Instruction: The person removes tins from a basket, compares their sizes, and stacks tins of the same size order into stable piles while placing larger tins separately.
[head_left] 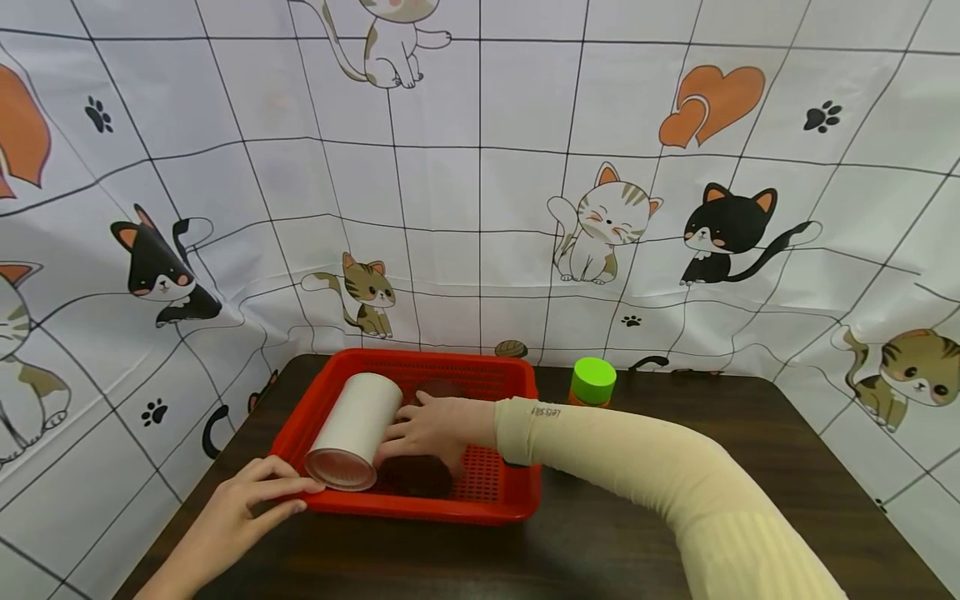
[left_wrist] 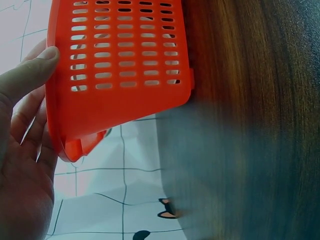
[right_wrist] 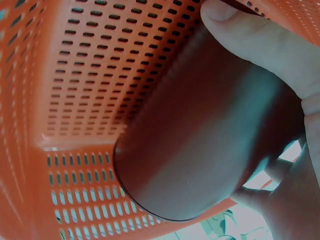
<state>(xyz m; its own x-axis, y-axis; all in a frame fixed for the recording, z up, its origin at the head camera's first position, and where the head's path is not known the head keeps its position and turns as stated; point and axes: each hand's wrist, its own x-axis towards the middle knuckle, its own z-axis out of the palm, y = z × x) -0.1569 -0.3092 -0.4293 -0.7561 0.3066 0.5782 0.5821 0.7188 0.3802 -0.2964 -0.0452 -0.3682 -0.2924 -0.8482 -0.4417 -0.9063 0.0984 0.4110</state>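
Observation:
A red perforated plastic basket [head_left: 450,360] stands on the dark wooden table. My left hand [head_left: 243,508] pinches its near left rim; in the left wrist view the thumb [left_wrist: 47,54] presses the outer side, with fingers behind the rim. Inside the basket a white cylindrical can [head_left: 360,425] lies tilted on its side, its metal end facing me. Beside it is a dark brown cylinder [right_wrist: 200,135], also lying down. My right hand [head_left: 431,429] grips this cylinder, its thumb [right_wrist: 270,45] on one side and fingers on the other. Those fingers reach close to the white can.
Behind the right forearm stands a jar with a bright green lid [head_left: 593,379], just right of the basket. The brown table [head_left: 600,533] extends to the right and front. A white sheet with cat drawings [head_left: 480,192] hangs behind the table.

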